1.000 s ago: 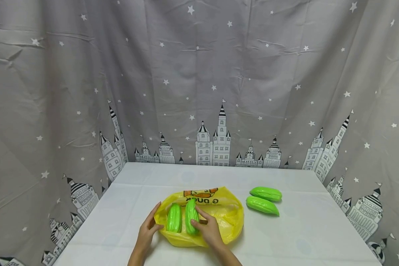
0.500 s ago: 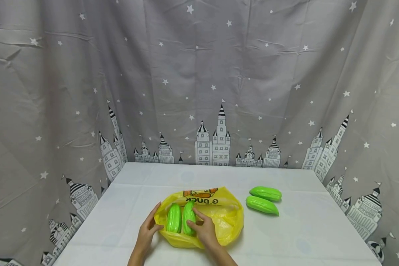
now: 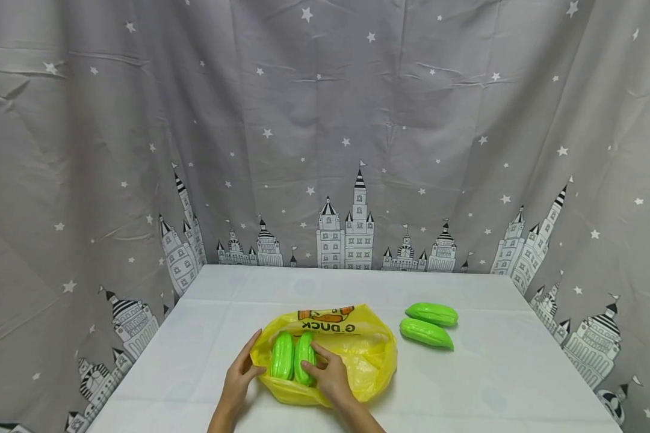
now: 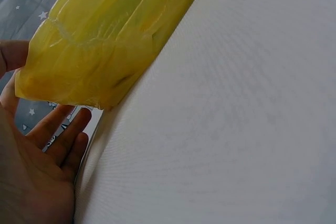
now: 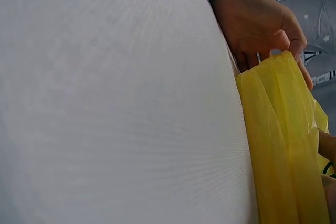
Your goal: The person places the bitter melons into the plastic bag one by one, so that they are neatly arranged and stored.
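A yellow plastic bag (image 3: 365, 367) with a duck print and lettering lies mouth upward on the table. My left hand (image 3: 238, 373) pinches the bag's left edge between thumb and index finger, the other fingers loosely bent below it in the left wrist view. Inside the bag, a bright green ridged gourd (image 3: 282, 356) lies at the left. My right hand (image 3: 331, 374) reaches into the bag and holds a second green gourd (image 3: 304, 359) by its right side, close beside the first. The bag's wall hides the gourds in both wrist views.
Two more green gourds, a rear one (image 3: 432, 314) and a front one (image 3: 426, 333), lie on the white-covered table (image 3: 498, 349) to the right of the bag. Behind the table hangs a grey curtain (image 3: 303, 120) printed with stars and castles.
My right hand has moved left within the bag, bringing its gourd down beside the other one. My left hand has kept its place at the bag's edge.
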Demonstrator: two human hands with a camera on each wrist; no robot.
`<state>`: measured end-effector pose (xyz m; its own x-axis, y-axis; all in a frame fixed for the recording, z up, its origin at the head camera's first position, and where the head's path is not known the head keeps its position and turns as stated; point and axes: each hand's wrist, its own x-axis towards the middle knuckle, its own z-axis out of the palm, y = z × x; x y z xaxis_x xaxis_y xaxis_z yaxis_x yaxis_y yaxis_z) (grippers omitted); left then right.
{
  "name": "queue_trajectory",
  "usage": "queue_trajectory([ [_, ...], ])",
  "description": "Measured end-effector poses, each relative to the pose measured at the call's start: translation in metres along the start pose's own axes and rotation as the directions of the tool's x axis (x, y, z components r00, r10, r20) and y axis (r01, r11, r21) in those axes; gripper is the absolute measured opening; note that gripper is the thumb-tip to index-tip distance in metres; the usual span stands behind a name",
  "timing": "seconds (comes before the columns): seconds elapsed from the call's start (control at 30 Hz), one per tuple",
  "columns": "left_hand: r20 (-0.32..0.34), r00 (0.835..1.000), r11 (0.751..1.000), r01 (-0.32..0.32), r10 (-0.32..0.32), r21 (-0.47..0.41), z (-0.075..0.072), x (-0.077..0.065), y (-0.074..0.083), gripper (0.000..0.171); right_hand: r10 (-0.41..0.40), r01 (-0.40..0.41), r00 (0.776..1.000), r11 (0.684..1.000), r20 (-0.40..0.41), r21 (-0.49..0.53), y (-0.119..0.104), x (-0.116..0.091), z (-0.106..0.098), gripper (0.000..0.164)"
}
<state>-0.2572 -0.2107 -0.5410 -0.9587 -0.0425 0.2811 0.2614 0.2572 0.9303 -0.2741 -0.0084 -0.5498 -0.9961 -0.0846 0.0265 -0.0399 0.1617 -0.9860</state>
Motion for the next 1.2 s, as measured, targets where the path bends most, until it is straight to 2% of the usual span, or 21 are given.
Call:
queue_trajectory([
  [0.17,-0.006,0.999,0.999,-0.034,0.033,-0.011,0.000,0.000,0.000,0.066,-0.022,0.022,1.000,1.000,0.014,-0.013,0.000,0.002,0.001,0.058],
  [0.33,-0.015,0.999,1.000,-0.030,0.030,-0.002,-0.001,0.000,-0.003,0.066,-0.029,0.029,0.999,0.999,0.014,-0.017,0.001,0.002,0.003,0.059],
  [0.53,-0.022,1.000,1.000,-0.017,0.017,0.025,-0.001,0.006,-0.029,0.069,-0.038,0.038,0.999,0.999,0.015,-0.007,0.003,0.001,0.005,0.060],
  [0.63,-0.019,1.000,0.999,-0.013,0.014,0.035,-0.001,0.007,-0.035,0.069,-0.045,0.045,0.999,0.999,0.017,-0.001,0.003,0.000,0.004,0.060],
  [0.83,-0.023,1.000,0.999,-0.003,0.004,0.038,0.000,0.008,-0.038,0.070,-0.069,0.068,0.997,0.997,0.029,0.029,-0.002,-0.003,-0.001,0.059],
  [1.03,-0.025,0.999,0.999,0.038,-0.037,0.037,0.002,0.010,-0.037,0.071,-0.063,0.063,0.998,0.998,0.027,0.027,-0.001,-0.002,-0.001,0.059],
  [1.2,-0.015,0.999,0.999,0.046,-0.045,0.028,0.002,0.010,-0.037,0.071,-0.060,0.059,0.998,0.998,0.024,0.032,0.000,-0.001,-0.001,0.060],
])
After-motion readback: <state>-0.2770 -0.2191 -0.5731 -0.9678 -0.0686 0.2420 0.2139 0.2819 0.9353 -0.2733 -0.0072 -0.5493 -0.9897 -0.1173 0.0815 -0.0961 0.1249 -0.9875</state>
